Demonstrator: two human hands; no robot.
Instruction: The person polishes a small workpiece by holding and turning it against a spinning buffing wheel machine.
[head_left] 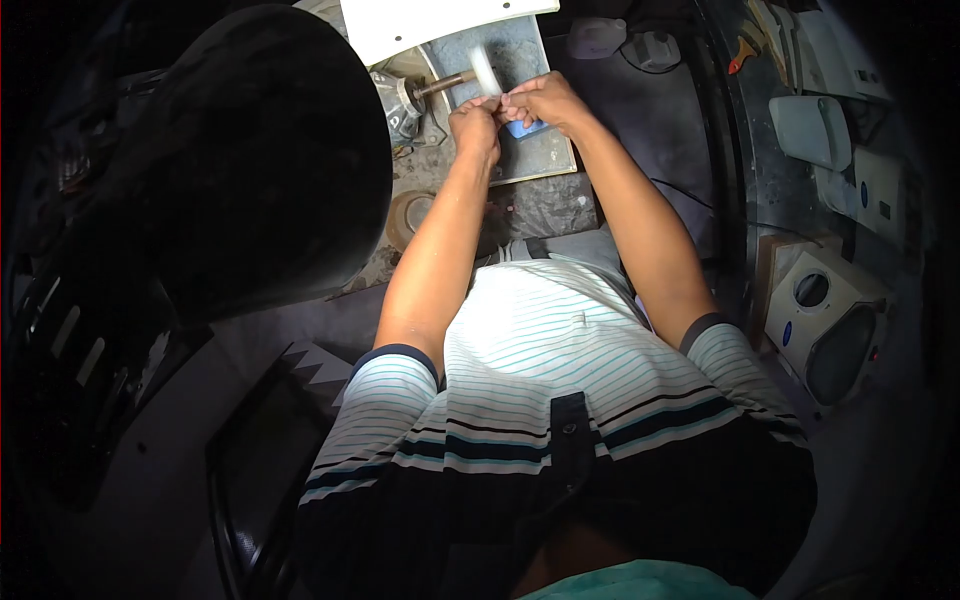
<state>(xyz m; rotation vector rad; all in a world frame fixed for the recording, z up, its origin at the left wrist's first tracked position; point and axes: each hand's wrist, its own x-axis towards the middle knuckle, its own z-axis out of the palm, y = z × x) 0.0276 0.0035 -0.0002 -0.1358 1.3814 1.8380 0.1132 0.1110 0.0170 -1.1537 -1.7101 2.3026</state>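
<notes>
A white wheel [484, 72], blurred as if spinning, sits on the end of a metal shaft [448, 83] that comes out of a grey motor housing [402, 104]. Just below the wheel, my left hand [477, 129] and my right hand [546, 103] meet at the fingertips. Both are closed in a pinch; whatever is between the fingers is too small to make out. A blue object [524, 129] shows under my right fingers. Beneath all this lies a shallow grey tray [549, 164] with a pale rim.
A white panel [450, 22] overhangs the tray's far side. At left, a large black rounded object [270, 160] blocks part of the bench. A round brown ring [408, 218] lies near my left forearm. On the right are a speaker-like box [828, 325] and a pale container [811, 132].
</notes>
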